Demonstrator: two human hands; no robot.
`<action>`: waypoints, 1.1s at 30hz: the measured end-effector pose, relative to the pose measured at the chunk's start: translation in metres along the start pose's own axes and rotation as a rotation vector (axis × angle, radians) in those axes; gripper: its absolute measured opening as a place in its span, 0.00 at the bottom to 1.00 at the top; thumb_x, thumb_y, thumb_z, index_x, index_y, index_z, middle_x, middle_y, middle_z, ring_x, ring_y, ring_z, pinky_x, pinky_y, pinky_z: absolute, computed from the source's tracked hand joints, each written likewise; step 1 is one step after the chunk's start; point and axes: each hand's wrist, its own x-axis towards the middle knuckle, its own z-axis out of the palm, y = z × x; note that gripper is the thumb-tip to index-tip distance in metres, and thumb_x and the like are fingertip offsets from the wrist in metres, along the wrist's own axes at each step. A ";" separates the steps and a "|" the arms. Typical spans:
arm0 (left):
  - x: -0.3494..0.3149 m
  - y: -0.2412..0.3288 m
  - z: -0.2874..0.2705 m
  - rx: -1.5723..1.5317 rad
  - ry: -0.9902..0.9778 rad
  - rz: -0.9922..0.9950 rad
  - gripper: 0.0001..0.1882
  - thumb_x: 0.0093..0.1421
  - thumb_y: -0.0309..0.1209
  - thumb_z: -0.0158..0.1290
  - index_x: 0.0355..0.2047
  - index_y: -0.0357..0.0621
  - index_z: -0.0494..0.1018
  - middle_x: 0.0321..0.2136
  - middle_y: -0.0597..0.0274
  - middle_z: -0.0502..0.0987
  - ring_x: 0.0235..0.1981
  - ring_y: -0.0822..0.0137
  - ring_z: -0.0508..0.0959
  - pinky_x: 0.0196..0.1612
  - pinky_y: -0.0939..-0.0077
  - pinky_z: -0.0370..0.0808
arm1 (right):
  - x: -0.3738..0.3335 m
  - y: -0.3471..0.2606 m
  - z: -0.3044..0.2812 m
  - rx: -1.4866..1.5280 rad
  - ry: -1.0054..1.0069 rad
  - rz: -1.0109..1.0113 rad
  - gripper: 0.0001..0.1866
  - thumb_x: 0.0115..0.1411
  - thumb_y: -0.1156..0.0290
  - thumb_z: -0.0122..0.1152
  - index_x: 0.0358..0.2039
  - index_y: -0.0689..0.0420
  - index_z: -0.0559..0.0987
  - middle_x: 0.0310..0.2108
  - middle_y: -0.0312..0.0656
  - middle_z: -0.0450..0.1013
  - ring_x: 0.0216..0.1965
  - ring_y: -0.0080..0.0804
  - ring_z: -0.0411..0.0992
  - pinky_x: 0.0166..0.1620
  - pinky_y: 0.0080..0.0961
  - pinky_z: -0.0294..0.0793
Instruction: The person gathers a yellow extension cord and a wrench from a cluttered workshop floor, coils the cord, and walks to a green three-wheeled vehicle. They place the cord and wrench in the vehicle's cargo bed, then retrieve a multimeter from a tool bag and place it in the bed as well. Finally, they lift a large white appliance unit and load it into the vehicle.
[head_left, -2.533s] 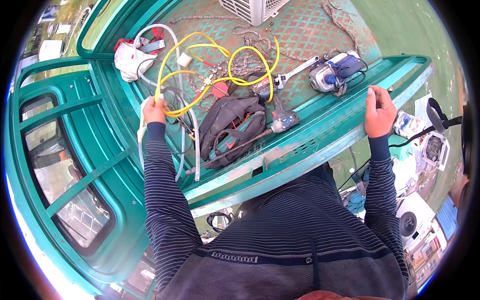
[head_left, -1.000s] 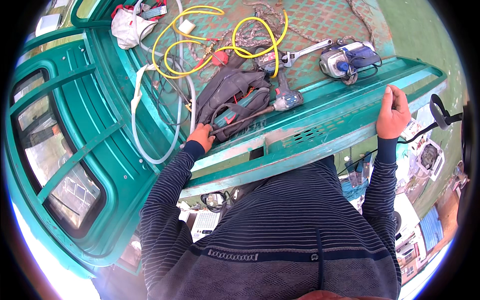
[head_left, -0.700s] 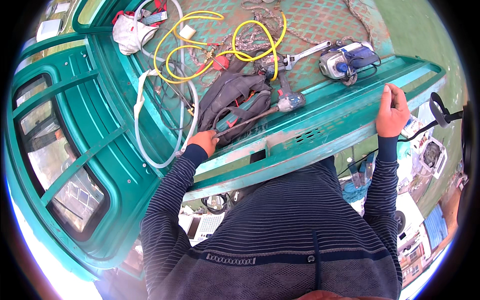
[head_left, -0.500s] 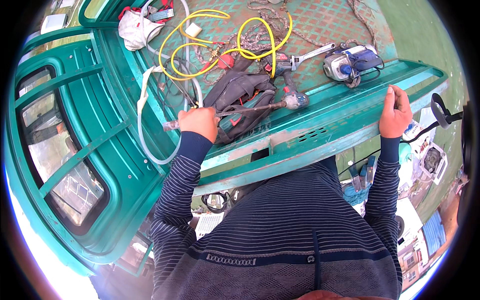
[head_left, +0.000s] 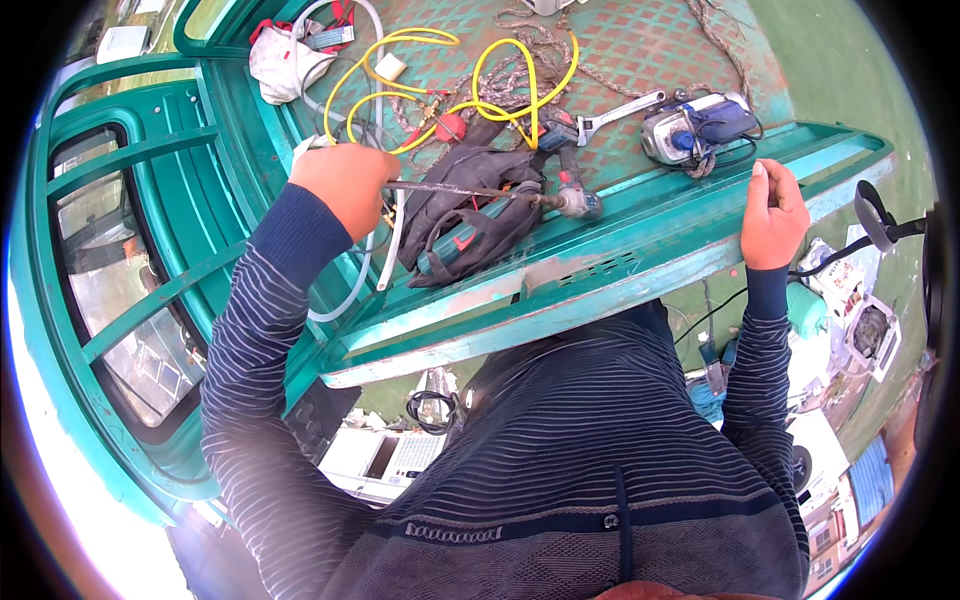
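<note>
Long rod (head_left: pixel 445 188) swung up and farther from you at its left end, carried by your left hand (head_left: pixel 345 190)

Half a second ago that fist was lower, by the near-left side of the black bag (head_left: pixel 425 215); the power tool (head_left: pixel 580 203) at the rod's right end has hardly shifted. Your left hand is closed around the rod and hides its left end. The rod crosses over the bag, and the tool lies to the bag's right, by the near side panel (head_left: pixel 600 290) of the truck bed (head_left: pixel 660 60). Your right hand (head_left: pixel 775 215) is loosely curled at the panel's right end; nothing shows in it, and I cannot tell whether it touches the panel.

Watch the tool: its weight sits far from your grip, so a quick pull could roll it or wrench your wrist. Dragged leftward, it might snag the bag's straps. The rod's hidden end could also catch the clear hose (head_left: pixel 392 248) beside your fist, and tugging that might shift the yellow hose (head_left: pixel 533 105).
</note>
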 end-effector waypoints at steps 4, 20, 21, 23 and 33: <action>0.003 0.008 -0.030 -0.392 -0.008 0.055 0.19 0.51 0.20 0.56 0.45 0.44 0.80 0.33 0.54 0.81 0.36 0.59 0.82 0.41 0.65 0.78 | 0.001 -0.001 0.000 0.005 0.011 -0.013 0.06 0.64 0.73 0.63 0.38 0.62 0.81 0.23 0.34 0.75 0.24 0.16 0.68 0.30 0.19 0.69; 0.084 0.118 0.080 -1.912 0.582 -0.141 0.10 0.67 0.36 0.56 0.40 0.43 0.80 0.34 0.62 0.83 0.31 0.79 0.76 0.33 0.83 0.72 | 0.021 -0.057 0.030 -0.225 -0.710 0.021 0.20 0.58 0.58 0.66 0.45 0.58 0.79 0.30 0.47 0.79 0.34 0.44 0.79 0.38 0.38 0.76; 0.091 0.122 0.090 -1.875 0.558 -0.129 0.11 0.67 0.38 0.55 0.40 0.43 0.80 0.34 0.62 0.83 0.30 0.80 0.76 0.33 0.84 0.71 | 0.025 -0.069 0.046 -0.364 -0.809 -0.093 0.23 0.57 0.57 0.66 0.48 0.58 0.77 0.31 0.46 0.79 0.37 0.45 0.79 0.40 0.39 0.77; 0.101 0.129 0.102 -1.834 0.540 -0.144 0.16 0.68 0.42 0.53 0.39 0.41 0.80 0.33 0.62 0.84 0.31 0.78 0.77 0.34 0.82 0.71 | 0.035 -0.085 0.095 -0.582 -1.029 -0.258 0.29 0.54 0.56 0.70 0.53 0.57 0.74 0.36 0.46 0.80 0.41 0.45 0.79 0.43 0.43 0.77; 0.138 0.155 0.134 -2.216 0.471 -0.056 0.21 0.71 0.43 0.48 0.36 0.36 0.79 0.27 0.59 0.81 0.30 0.70 0.80 0.39 0.73 0.76 | -0.018 0.056 0.264 -0.734 -1.501 -0.051 0.27 0.64 0.49 0.54 0.51 0.59 0.81 0.52 0.53 0.76 0.53 0.47 0.76 0.55 0.40 0.74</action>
